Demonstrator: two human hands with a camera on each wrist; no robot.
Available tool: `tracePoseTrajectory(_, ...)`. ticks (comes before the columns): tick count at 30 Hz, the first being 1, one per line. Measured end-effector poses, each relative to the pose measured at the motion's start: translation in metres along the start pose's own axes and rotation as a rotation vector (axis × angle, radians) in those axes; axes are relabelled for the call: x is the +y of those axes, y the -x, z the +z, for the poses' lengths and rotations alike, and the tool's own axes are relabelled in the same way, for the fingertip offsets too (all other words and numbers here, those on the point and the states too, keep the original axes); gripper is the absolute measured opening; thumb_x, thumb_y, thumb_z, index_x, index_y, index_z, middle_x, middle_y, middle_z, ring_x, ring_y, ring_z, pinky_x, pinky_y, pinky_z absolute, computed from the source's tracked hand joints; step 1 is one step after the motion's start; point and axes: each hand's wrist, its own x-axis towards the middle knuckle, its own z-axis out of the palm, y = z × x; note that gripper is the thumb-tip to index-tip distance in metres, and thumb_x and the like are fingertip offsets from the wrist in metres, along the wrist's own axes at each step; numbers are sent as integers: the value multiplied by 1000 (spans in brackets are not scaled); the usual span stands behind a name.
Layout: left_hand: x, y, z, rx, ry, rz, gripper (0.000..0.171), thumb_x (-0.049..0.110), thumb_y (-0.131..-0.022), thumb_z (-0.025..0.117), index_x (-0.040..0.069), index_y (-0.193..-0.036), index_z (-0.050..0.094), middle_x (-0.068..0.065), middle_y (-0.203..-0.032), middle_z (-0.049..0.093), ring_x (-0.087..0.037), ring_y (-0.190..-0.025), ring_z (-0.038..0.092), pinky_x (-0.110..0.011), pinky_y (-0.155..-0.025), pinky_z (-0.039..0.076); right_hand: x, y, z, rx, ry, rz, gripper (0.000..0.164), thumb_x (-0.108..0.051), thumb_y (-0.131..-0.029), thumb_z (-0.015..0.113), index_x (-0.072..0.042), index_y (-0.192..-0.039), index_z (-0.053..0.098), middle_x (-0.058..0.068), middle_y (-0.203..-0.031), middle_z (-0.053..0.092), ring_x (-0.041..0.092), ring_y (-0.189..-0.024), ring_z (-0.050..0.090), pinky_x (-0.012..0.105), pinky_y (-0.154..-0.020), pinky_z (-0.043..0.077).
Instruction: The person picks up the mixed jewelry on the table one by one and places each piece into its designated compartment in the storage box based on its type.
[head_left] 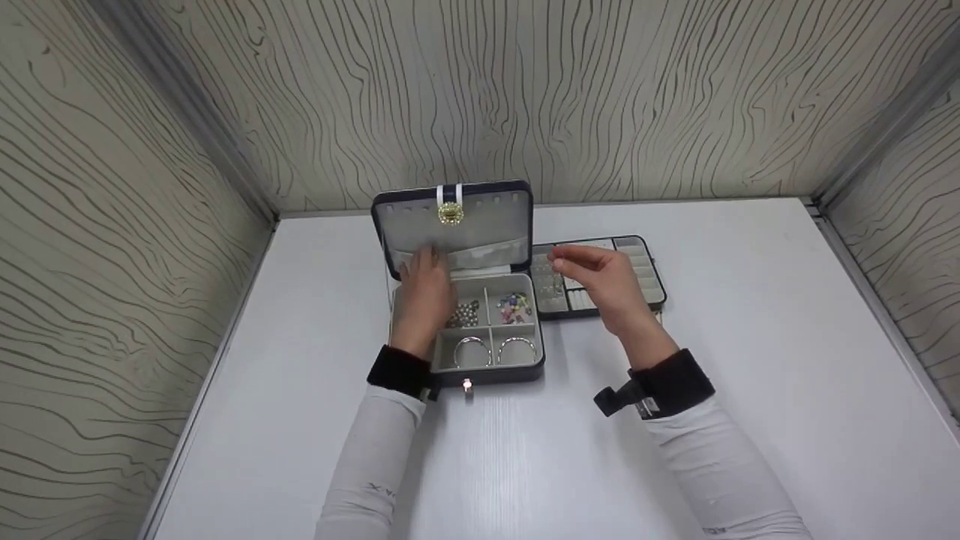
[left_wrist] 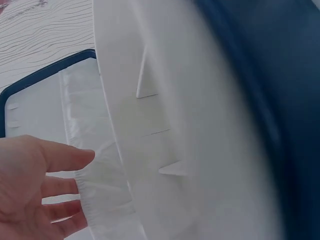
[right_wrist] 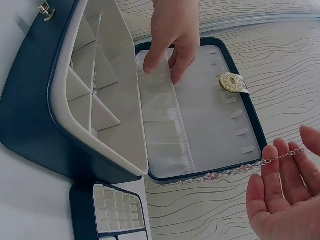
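Observation:
A dark blue jewellery box (head_left: 536, 352) stands open on the table, its lid (head_left: 480, 232) raised. My left hand (head_left: 426, 300) is at the gathered cloth pocket (right_wrist: 160, 120) inside the lid. In the left wrist view, its thumb lies over the pocket (left_wrist: 102, 175) while the fingertips go in behind the pocket's edge. To the right, my right hand (head_left: 604, 281) pinches a silvery jewellery chain (right_wrist: 220, 175) with pink beads between thumb and fingers. The chain hangs down above the lift-out tray (head_left: 652, 274); whether it is a bracelet or necklace I cannot tell.
The box's compartments hold pearl-like beads (head_left: 465, 315), coloured small pieces (head_left: 514, 307) and two hoop bangles (head_left: 517, 351). A gold clasp (head_left: 450, 214) hangs from the lid's strap. Behind the white table (head_left: 315, 315) stand patterned wall panels (head_left: 480, 90).

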Motion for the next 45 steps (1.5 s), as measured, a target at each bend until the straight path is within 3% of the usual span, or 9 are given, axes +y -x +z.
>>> tracePoseTrajectory(7, -3, 3, -1, -16, 32, 8, 53, 10, -87, 68, -3, -136, 52, -21, -148, 39, -38, -133, 40, -59, -106, 32, 2, -6, 12, -43, 40, -30, 37, 0, -90, 68, 9, -125, 61, 17, -120, 66, 13, -103, 64, 27, -90, 50)
tracePoseTrajectory(12, -6, 3, -2, -38, 63, 1, 57, 10, -86, 71, -4, -137, 52, -20, -148, 40, -39, -132, 40, -57, -103, 37, 6, -15, 23, -148, 62, -73, 44, 5, -92, 63, 8, -134, 53, 21, -134, 56, 24, -117, 60, 28, -93, 49)
tracePoseTrajectory(20, -5, 0, -5, -94, 74, -64, 41, 13, -88, 69, 0, -126, 64, -14, -152, 38, -37, -132, 41, -62, -99, 35, 2, -34, 40, -270, 82, -90, 53, 6, -94, 57, 4, -145, 42, 15, -148, 44, 28, -132, 47, 31, -95, 49)
tracePoseTrajectory(24, -4, -1, -4, -92, 73, -74, 28, 11, -87, 68, 2, -114, 70, -13, -152, 40, -36, -132, 42, -64, -98, 34, -1, -43, 48, -284, 124, -116, 60, 8, -93, 56, 2, -149, 35, 13, -154, 36, 28, -134, 44, 37, -98, 48)
tracePoseTrajectory(29, -4, -2, -3, -88, 63, -80, 28, 11, -86, 68, 5, -113, 71, -11, -152, 41, -34, -132, 42, -64, -98, 32, 3, -53, 58, -293, 218, -143, 69, 8, -91, 57, 0, -153, 28, 15, -158, 25, 29, -135, 42, 42, -108, 37)
tracePoseTrajectory(38, -5, -2, -3, -81, 40, -81, 42, 13, -87, 69, 5, -128, 64, -10, -151, 41, -33, -133, 41, -66, -97, 33, 8, -65, 77, -301, 381, -126, 78, 0, -91, 62, -5, -156, 19, 13, -161, 17, 25, -139, 37, 40, -112, 31)
tracePoseTrajectory(45, -5, -2, -3, -79, 18, -79, 41, 12, -87, 69, 5, -127, 65, -9, -150, 42, -33, -129, 45, -62, -92, 36, 8, -74, 83, -279, 486, -132, 81, 1, -90, 63, -7, -157, 18, 14, -161, 14, 26, -139, 37, 38, -107, 38)
